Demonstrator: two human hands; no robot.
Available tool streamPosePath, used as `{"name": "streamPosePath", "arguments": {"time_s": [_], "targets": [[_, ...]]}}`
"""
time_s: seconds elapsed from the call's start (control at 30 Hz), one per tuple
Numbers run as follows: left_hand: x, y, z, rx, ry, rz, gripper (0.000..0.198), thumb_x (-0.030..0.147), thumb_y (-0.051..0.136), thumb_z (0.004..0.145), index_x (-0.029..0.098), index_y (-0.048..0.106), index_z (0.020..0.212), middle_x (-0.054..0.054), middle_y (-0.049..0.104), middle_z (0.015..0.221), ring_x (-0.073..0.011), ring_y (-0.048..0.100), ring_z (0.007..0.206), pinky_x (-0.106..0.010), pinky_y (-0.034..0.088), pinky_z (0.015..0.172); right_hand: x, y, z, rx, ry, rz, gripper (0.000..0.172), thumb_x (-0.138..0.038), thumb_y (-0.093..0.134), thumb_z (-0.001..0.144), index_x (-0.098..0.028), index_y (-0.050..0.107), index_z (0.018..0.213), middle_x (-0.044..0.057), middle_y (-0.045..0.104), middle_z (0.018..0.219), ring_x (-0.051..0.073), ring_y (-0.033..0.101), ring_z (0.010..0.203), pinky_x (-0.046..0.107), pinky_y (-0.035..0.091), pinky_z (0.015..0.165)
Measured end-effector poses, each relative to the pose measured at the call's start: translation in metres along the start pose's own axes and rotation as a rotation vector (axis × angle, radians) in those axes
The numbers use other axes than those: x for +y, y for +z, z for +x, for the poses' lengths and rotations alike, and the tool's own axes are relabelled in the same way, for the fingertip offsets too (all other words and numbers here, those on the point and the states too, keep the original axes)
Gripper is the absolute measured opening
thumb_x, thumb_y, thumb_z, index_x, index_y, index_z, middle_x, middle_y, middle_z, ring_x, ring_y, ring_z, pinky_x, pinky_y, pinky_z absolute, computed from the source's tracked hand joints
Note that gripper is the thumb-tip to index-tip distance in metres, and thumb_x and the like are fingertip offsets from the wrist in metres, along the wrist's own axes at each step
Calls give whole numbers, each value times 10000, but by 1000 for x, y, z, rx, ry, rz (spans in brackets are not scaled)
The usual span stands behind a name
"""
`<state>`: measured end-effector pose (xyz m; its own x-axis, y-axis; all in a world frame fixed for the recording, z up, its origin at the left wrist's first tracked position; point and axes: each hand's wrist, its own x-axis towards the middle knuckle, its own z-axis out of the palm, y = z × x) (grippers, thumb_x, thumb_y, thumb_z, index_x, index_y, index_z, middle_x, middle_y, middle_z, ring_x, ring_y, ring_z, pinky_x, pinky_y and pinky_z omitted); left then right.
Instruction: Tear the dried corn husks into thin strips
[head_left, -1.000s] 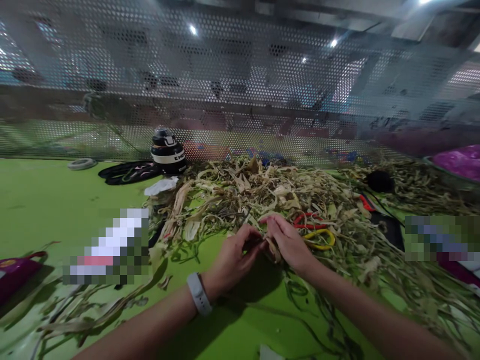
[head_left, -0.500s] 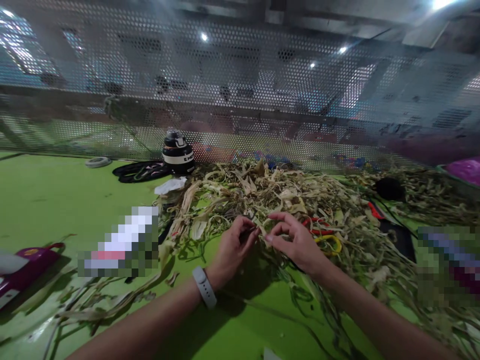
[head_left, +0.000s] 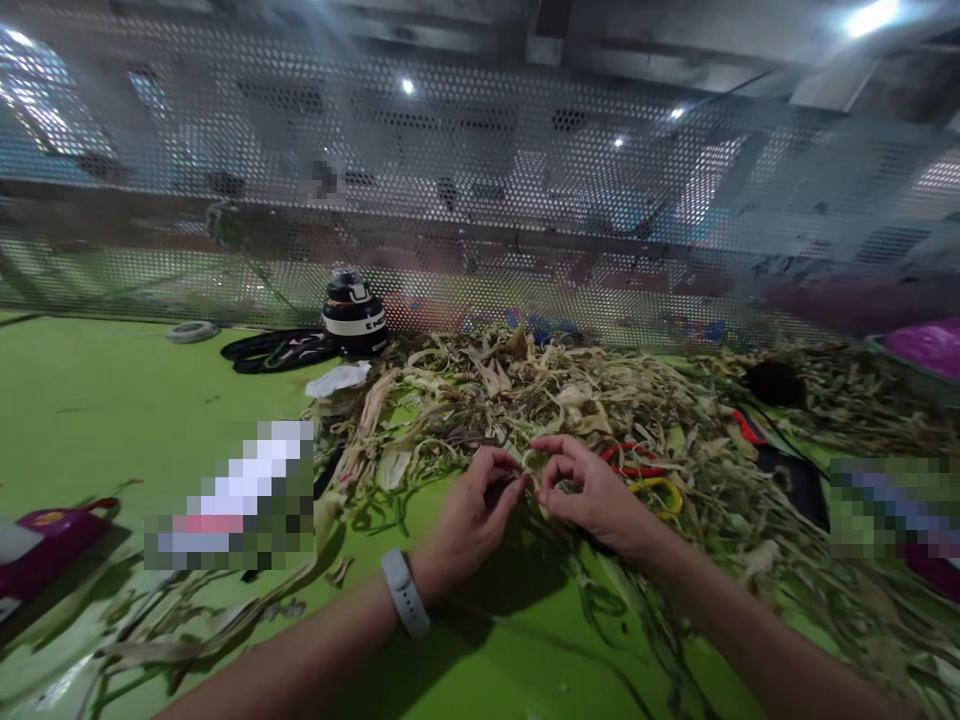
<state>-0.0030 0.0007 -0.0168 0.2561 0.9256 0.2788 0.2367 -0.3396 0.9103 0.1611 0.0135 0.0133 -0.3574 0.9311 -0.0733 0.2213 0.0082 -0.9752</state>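
My left hand (head_left: 480, 510), with a pale watch band at its wrist, is closed in a pinch at the front of the pile. My right hand (head_left: 596, 500) faces it, thumb and index finger pinching while the other fingers curl. Between the fingertips runs a thin pale strip of dried leaf, mostly hidden by the fingers. Behind both hands lies a heap of dried leaf strips (head_left: 502, 375). Just beyond my right hand, a red loop handle (head_left: 637, 470) and a yellow loop handle (head_left: 667, 497) stick out of the leaves.
A black bottle (head_left: 354, 315) stands by the perforated screen (head_left: 480, 200), beside a black strappy item (head_left: 277, 350) and white tissue (head_left: 337, 379). At the left edge is a purple device (head_left: 56, 535). A dark flat object (head_left: 791, 480) lies right. Leaf scraps litter the green table (head_left: 97, 400).
Both hands stay close together at nearly the same spot, with slight finger movement around the strip. The view has tilted up slightly, so things appear a little lower.
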Motion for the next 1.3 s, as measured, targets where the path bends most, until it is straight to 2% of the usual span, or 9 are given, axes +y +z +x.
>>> {"name": "streamPosePath", "arguments": {"time_s": [0.13, 0.3, 0.53, 0.63, 0.73, 0.87, 1.0, 1.17, 1.3], "targets": [[1, 0, -1, -57, 17, -15, 99, 304, 429, 872, 217, 442, 917, 8, 562, 811, -121, 549, 733, -223, 447, 652, 1, -4, 1, -17, -44, -31, 508, -182, 610, 704, -183, 413, 1172, -47, 515, 710, 94, 476, 603, 217, 389, 568], [-3, -1, 0, -46, -31, -104, 140, 315, 428, 870, 198, 447, 945, 4, 560, 775, -123, 522, 696, -220, 434, 607, 4, -8, 5, 28, -153, -133, 507, -276, 621, 747, -191, 407, 1199, -23, 541, 753, 127, 518, 697, 260, 424, 671], [-4, -3, 4, -52, -30, -95, 193, 327, 447, 854, 174, 565, 875, 0, 551, 736, -119, 490, 665, -216, 421, 608, 8, -10, 9, 43, -122, -107, 397, -309, 649, 723, -182, 503, 1070, -7, 555, 780, 143, 528, 750, 262, 424, 690], [-1, -3, 3, -96, -58, -119, 185, 315, 436, 857, 182, 564, 869, 10, 528, 701, -110, 467, 620, -199, 415, 558, 6, -11, 9, 13, -33, -35, 199, -349, 590, 766, -173, 589, 861, -1, 558, 771, 138, 518, 737, 248, 403, 672], [1, -1, 1, -174, -60, -111, 183, 312, 423, 860, 192, 560, 873, 9, 528, 707, -114, 469, 621, -198, 427, 558, 3, -10, 9, 5, 15, -5, 258, -398, 559, 784, -172, 578, 661, -21, 525, 648, 120, 483, 631, 246, 384, 624], [2, 0, 0, -207, -37, -115, 191, 326, 429, 854, 190, 560, 880, -4, 549, 761, -133, 491, 697, -220, 446, 639, 5, -7, 10, 34, 0, -14, 241, -400, 653, 701, -167, 604, 662, -18, 549, 639, 121, 477, 610, 248, 384, 605], [1, 0, 0, -240, -115, -211, 232, 389, 429, 853, 192, 552, 850, 26, 484, 680, -104, 430, 606, -188, 388, 544, 7, -5, 10, 122, -44, 3, 221, -383, 649, 701, -165, 615, 691, -16, 567, 669, 126, 488, 645, 250, 389, 638], [5, 1, -6, -466, -241, -303, 383, 467, 464, 826, 152, 524, 617, 63, 328, 510, -61, 267, 458, -188, 200, 412, 14, -10, 15, 275, -47, 62, 250, -407, 651, 689, -163, 601, 695, -28, 531, 626, 110, 443, 600, 239, 355, 593], [10, 1, -9, -633, -330, -447, 359, 449, 530, 799, 131, 604, 649, 72, 345, 456, -47, 282, 414, -186, 203, 404, 23, -17, 23, 445, -83, 85, 277, -426, 666, 650, -163, 578, 647, -30, 505, 602, 109, 418, 585, 243, 337, 590]]}}
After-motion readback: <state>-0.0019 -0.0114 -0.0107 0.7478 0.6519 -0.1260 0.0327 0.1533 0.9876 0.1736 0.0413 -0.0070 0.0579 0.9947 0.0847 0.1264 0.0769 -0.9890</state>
